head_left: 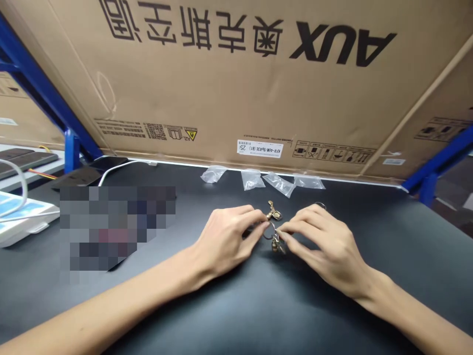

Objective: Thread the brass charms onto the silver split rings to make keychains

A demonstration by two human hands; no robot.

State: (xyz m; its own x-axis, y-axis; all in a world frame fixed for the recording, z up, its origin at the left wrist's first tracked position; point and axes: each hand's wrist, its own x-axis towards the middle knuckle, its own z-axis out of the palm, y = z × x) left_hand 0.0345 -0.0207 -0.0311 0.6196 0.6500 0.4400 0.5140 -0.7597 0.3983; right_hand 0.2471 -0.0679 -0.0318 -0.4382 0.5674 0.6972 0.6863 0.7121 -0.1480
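Observation:
Between thumb and forefinger my left hand (232, 236) pinches the left side of a metal key ring (268, 237). At the ring's right side my right hand (325, 241) has its thumb and fingertips closed on a small bronze-coloured charm (275, 245), which hangs by the ring; its exact join is hidden by the fingers. Just beyond my fingertips another bronze charm (274, 213) lies on the black table. A second metal ring (320, 204) shows partly behind my right hand's knuckles.
Several small clear plastic bags (253, 180) lie along the table's back edge. Behind them stands a large cardboard box (221, 88) with upside-down print. Blue metal posts (72, 150) flank it. At left are a blurred-out item (114, 222), a white cable (114, 167) and a white-edged box (22, 217).

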